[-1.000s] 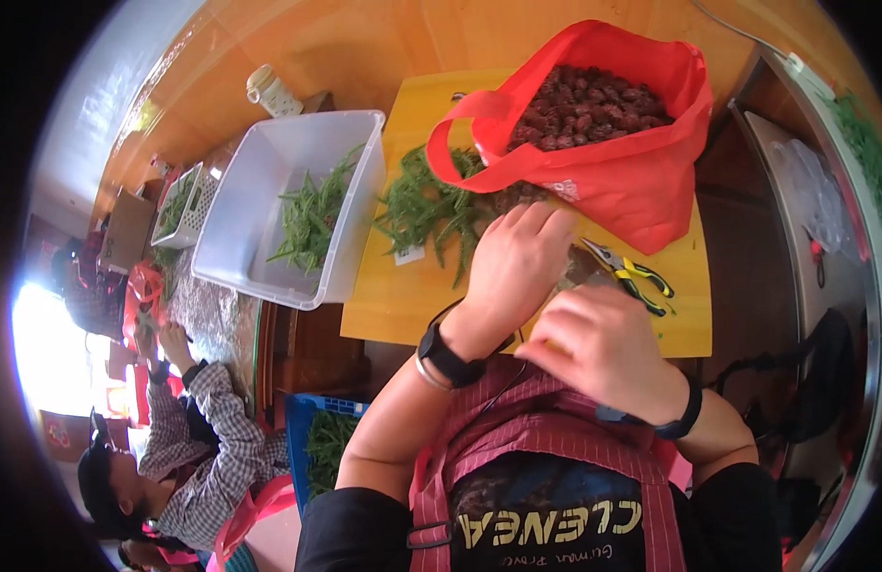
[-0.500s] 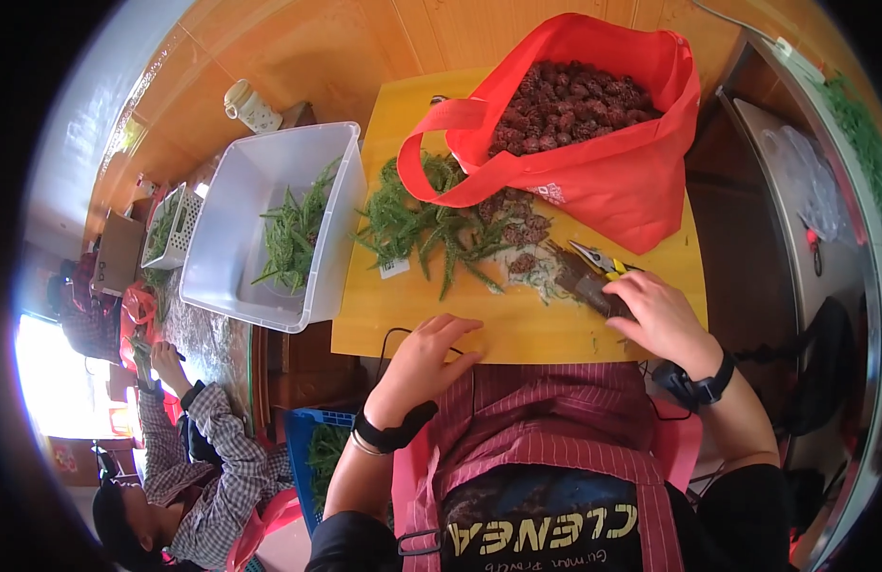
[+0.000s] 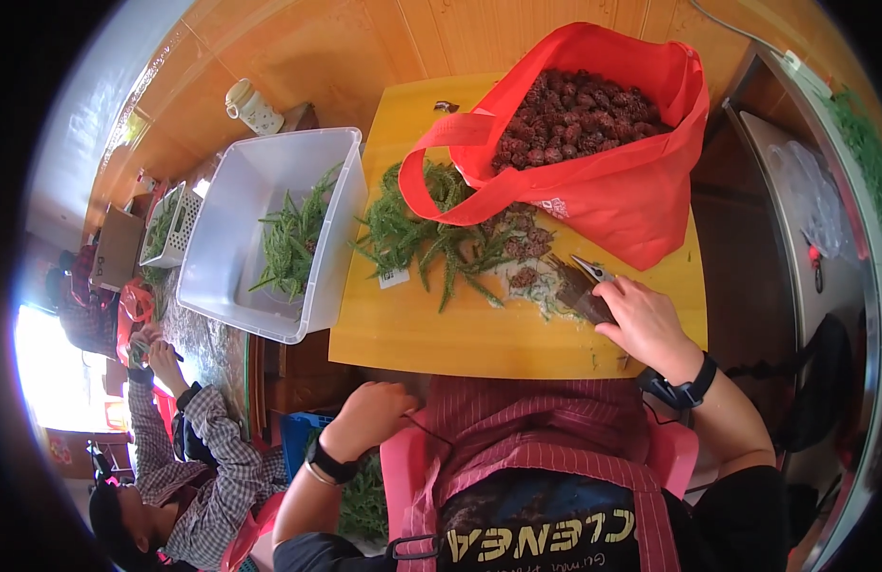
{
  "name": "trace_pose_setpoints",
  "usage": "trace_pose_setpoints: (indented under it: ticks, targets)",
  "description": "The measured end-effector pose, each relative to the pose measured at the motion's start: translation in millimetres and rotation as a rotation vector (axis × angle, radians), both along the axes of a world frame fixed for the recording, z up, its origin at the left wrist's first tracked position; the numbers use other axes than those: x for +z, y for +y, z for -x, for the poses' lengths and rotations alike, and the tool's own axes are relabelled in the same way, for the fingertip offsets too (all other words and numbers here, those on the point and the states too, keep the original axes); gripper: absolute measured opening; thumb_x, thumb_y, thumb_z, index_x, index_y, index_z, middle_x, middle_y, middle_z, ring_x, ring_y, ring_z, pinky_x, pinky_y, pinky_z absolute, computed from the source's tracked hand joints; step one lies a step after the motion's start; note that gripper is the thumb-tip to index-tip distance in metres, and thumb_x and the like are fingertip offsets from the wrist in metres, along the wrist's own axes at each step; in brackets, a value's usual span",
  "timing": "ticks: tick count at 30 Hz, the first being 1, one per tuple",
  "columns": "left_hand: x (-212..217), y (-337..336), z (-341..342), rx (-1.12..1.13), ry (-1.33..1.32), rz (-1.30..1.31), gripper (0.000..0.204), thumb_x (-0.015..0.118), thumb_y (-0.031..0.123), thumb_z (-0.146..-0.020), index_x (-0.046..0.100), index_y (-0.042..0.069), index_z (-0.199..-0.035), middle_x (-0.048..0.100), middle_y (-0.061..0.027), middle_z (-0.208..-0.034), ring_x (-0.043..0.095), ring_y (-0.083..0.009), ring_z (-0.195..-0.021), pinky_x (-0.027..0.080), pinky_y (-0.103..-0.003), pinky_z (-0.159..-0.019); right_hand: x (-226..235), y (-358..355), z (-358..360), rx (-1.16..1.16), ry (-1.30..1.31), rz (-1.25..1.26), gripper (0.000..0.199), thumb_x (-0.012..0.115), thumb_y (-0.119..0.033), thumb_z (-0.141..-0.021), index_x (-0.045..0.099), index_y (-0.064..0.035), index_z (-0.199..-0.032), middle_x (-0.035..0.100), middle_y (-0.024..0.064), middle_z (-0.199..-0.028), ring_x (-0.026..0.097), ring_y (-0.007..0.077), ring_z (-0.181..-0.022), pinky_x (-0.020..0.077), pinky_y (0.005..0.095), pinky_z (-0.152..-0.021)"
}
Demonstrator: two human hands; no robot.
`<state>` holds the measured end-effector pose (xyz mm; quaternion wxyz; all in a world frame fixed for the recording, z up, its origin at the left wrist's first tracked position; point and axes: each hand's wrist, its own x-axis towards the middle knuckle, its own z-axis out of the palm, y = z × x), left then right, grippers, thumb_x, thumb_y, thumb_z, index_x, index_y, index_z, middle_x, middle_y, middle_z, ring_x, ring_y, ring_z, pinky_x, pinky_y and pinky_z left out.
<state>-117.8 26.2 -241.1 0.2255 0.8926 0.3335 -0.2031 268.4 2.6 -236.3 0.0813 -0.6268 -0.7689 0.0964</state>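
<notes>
My right hand [image 3: 644, 322] rests on the yellow tabletop [image 3: 431, 329] and grips a pair of shears [image 3: 582, 286], blades pointing at a few loose brown cones [image 3: 523, 246]. A heap of green leafy sprigs [image 3: 429, 238] lies beside them. Behind stands a red bag [image 3: 603, 191] full of brown cones. My left hand [image 3: 372, 417] hangs below the table's near edge, fingers curled, with nothing seen in it. It wears a dark wristband, as does the right wrist.
A clear plastic tub [image 3: 241, 238] holding green sprigs sits left of the table. A white basket [image 3: 169, 224] and a white jar [image 3: 253, 107] stand beyond it. Another person [image 3: 164, 448] in a checked shirt works at lower left. A metal cabinet [image 3: 803, 200] flanks the right.
My left hand has dropped from the sprigs down below the table edge. My right hand moved out onto the table and took up the shears by the cones.
</notes>
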Motion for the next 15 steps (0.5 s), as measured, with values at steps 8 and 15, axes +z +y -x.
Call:
trace_pose_setpoints:
  ticks: [8,15]
  targets:
    - [15.7,-12.0,70.0,0.123,0.438,-0.013,0.053,0.067,0.038,-0.075,0.056,0.007,-0.115,0.058,-0.0154,-0.108,0.057,-0.0282,-0.101,0.049,-0.039,-0.08,21.0,-6.7,-16.2,0.021,-0.011,0.046,0.035,0.071,-0.024,-0.071,0.057,-0.0089,-0.099,0.056,0.0083,-0.09,0.059,0.0277,-0.083,0.0477,0.0374,-0.068]
    - [20.6,-17.0,3.7,0.175,-0.371,0.23,0.032,0.06,0.028,-0.08,0.06,0.003,-0.1,0.059,-0.0173,-0.095,0.057,-0.0349,-0.09,0.047,-0.04,-0.077,33.6,2.6,-9.1,0.17,0.132,0.095,0.033,0.068,-0.027,-0.075,0.058,-0.0084,-0.1,0.058,0.0085,-0.089,0.06,0.0274,-0.083,0.0469,0.0372,-0.07]
